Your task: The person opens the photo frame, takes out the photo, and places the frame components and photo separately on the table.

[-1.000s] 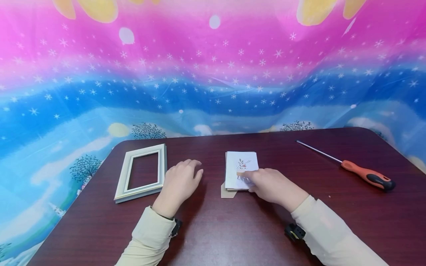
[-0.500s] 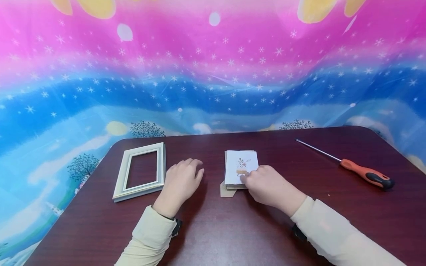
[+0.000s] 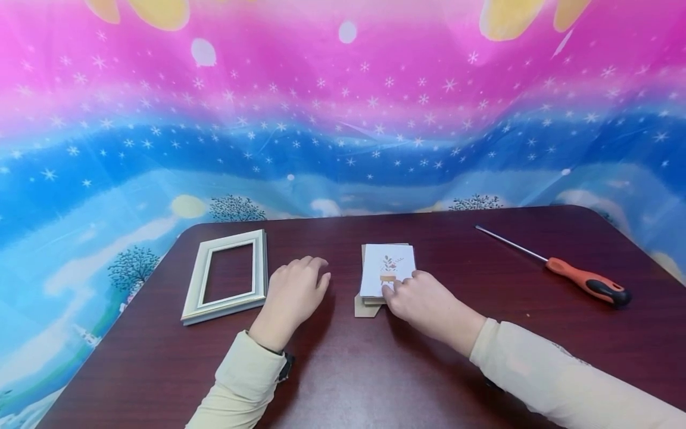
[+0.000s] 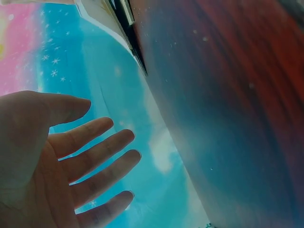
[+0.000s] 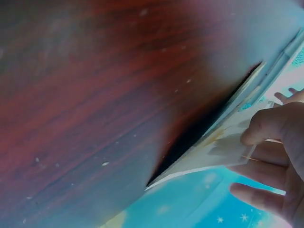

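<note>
A white card (image 3: 375, 271) printed with a small plant picture lies on a low stack of flat pieces in the middle of the table. Beneath it, a beige backing board (image 3: 366, 308) juts out at the near left. My right hand (image 3: 426, 304) pinches the card's near right corner; in the right wrist view the thumb (image 5: 261, 129) lies over the card and the fingers reach behind its edge. My left hand (image 3: 295, 292) holds nothing, fingers spread in the left wrist view. It hovers just right of an empty cream picture frame (image 3: 203, 274).
A screwdriver (image 3: 584, 281) with an orange and black handle lies at the right of the dark wooden table (image 3: 343, 369). A snowy patterned cloth (image 3: 343, 119) hangs behind the table's far edge.
My right hand has drawn its extended finger back from the card's picture and now pinches the near right corner. The card's near edge has shifted slightly away from me. My left hand stays nearly still.
</note>
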`<state>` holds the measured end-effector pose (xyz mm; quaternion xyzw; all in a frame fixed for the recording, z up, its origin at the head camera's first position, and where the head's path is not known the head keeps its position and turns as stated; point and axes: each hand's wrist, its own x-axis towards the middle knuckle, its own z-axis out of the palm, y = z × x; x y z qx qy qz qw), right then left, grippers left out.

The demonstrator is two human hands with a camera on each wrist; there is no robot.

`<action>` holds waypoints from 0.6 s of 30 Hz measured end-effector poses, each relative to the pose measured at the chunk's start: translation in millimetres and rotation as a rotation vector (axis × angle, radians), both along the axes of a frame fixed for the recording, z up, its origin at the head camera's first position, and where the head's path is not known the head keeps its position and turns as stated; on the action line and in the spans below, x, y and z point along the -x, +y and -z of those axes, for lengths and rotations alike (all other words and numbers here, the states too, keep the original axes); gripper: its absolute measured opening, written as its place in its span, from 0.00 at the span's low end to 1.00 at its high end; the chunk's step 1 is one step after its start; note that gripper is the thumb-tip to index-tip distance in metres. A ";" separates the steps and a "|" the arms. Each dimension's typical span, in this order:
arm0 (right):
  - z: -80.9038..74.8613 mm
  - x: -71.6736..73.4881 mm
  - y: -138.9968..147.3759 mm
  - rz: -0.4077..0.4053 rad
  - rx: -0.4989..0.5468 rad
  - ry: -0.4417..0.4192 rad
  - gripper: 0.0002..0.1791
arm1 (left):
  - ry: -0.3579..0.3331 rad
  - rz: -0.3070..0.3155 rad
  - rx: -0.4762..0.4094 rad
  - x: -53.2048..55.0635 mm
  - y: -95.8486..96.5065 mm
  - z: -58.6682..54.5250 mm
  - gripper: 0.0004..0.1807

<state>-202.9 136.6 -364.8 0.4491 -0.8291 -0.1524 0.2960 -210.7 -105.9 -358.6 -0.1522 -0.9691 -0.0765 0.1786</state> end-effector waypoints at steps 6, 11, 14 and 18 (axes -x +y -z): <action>-2.7 -5.7 2.8 0.009 0.028 -0.090 0.11 | -0.003 0.000 0.006 0.0 1.0 0.9 0.14; -8.3 -6.9 7.5 0.021 0.047 -0.146 0.11 | 0.007 0.005 0.006 0.7 1.0 1.9 0.13; -10.5 -7.3 11.3 0.030 0.051 -0.165 0.11 | 0.011 0.007 0.007 0.8 1.0 2.4 0.13; -10.6 -7.4 16.3 0.046 0.053 -0.183 0.10 | 0.009 0.007 0.011 0.4 1.2 2.9 0.13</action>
